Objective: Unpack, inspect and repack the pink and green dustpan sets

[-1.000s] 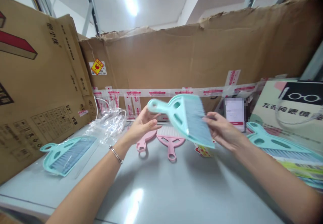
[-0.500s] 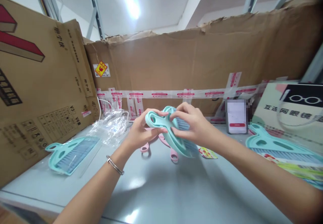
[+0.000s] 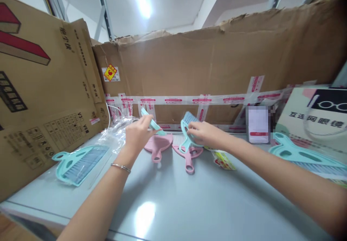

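My left hand is closed on a small teal dustpan, held tilted above a pink dustpan on the table. In my right hand is a teal brush with blue-grey bristles pointing up and away. It hangs over a pink brush, whose looped handle points toward me and whose pale bristles are partly covered. Beside it lies a bright yellow-green printed card.
A teal dustpan-and-brush set in clear plastic lies left, crumpled plastic wrap behind it. Another teal set lies right, near a phone and a printed box. Large cartons wall the back and left of the table.
The teal brush and dustpan, together half a second ago, are now apart. My left hand has moved left with the dustpan; my right hand keeps the brush, its bristles now pointing up.
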### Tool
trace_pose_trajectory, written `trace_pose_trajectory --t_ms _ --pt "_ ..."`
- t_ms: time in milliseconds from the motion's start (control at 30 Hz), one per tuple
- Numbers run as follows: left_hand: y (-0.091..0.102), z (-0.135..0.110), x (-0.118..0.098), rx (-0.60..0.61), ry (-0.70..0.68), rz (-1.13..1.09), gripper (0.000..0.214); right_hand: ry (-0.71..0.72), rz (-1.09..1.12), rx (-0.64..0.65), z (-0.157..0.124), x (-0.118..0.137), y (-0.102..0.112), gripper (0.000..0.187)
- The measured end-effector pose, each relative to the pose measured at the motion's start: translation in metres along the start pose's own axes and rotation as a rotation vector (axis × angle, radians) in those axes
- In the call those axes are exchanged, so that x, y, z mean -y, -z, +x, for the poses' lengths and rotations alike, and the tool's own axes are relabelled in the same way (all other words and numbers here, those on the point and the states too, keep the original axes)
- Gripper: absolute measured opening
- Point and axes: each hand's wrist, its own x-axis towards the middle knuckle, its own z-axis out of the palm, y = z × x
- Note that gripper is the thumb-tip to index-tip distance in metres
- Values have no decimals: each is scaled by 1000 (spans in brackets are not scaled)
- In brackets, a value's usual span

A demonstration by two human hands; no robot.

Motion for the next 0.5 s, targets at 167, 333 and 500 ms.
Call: trace_pose_trajectory --t_ms 167,333,500 --pt "-16 -6 -16 439 -162 219 11 51 51 171 -8 14 -33 30" --pt "-4 -6 -27 728 -285 225 17 -116 278 83 -48 13 -29 32" --pt "5 -17 -32 873 -249 86 17 -630 316 -320 -166 -40 -14 28"
